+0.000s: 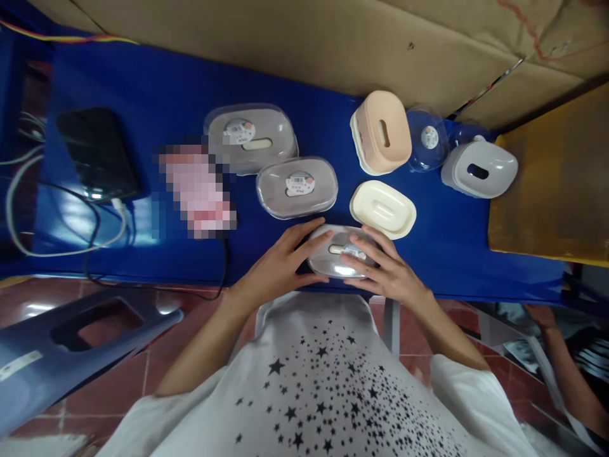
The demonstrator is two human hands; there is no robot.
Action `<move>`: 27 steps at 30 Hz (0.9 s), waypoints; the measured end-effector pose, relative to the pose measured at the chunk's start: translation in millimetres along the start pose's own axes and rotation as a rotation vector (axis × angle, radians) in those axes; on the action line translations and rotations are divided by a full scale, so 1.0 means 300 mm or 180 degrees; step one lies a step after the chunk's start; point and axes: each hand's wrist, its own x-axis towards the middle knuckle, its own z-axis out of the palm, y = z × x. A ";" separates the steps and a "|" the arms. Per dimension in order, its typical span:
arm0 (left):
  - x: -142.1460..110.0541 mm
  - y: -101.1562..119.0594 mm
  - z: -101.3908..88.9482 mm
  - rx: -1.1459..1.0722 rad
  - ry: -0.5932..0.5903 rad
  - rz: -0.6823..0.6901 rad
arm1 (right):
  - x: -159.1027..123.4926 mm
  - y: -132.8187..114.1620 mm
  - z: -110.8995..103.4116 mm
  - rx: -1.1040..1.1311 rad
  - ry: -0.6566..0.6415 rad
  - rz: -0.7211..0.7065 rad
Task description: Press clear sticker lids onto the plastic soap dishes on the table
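Fingers parted, a left hand (pixel 284 257) and right hand (pixel 391 270) clasp opposite ends of a clear-topped, oval grey plastic container (pixel 328 261) on the glossy blue table (pixel 442 260), near an oval cream tray (pixel 384 209).

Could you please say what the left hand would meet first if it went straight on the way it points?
Sliding across the clear-lidded container it touches, the left hand would probably meet the right hand first, though depth is unclear.
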 end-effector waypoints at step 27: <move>0.029 0.123 0.111 0.1395 0.0555 0.0309 | -0.191 0.092 -0.152 -0.0585 0.0667 0.1502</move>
